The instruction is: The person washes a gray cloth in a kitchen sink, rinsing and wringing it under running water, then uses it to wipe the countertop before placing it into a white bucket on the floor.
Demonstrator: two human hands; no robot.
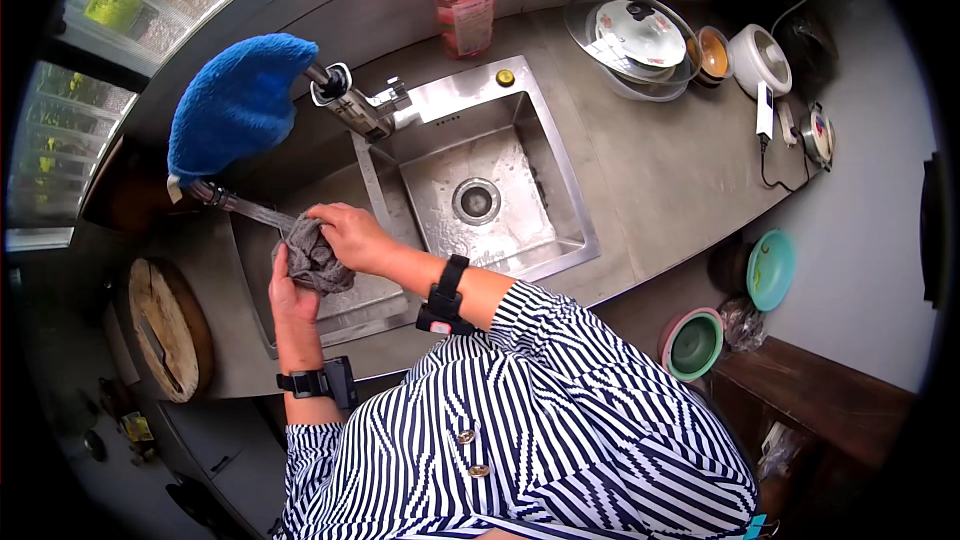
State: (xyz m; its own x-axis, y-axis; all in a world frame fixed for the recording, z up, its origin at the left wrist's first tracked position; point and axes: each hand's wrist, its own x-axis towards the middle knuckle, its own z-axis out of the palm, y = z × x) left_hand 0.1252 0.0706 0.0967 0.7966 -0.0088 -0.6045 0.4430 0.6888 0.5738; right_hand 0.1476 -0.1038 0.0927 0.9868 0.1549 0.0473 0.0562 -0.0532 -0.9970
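Note:
Both hands grip a bunched grey cloth (321,255) over the left basin (352,195) of a stainless steel double sink. My left hand (291,292) supports the cloth from below and the left side, while my right hand (351,236) presses on its upper right. Water (262,214) runs from the faucet's spout (214,195) onto the cloth. A blue cloth (232,105) hangs over the faucet neck and hides much of it. The faucet body (356,105) rises behind the sink. To the right, the other basin (480,157) is wet around its drain (476,201).
A round wooden chopping board (169,330) with a knife (154,341) lies on the left counter. Behind the sink stands a pink soap pump bottle (463,11). Stacked dishes (641,37), an orange bowl (712,52) and a white lidded pot (761,60) occupy the right counter.

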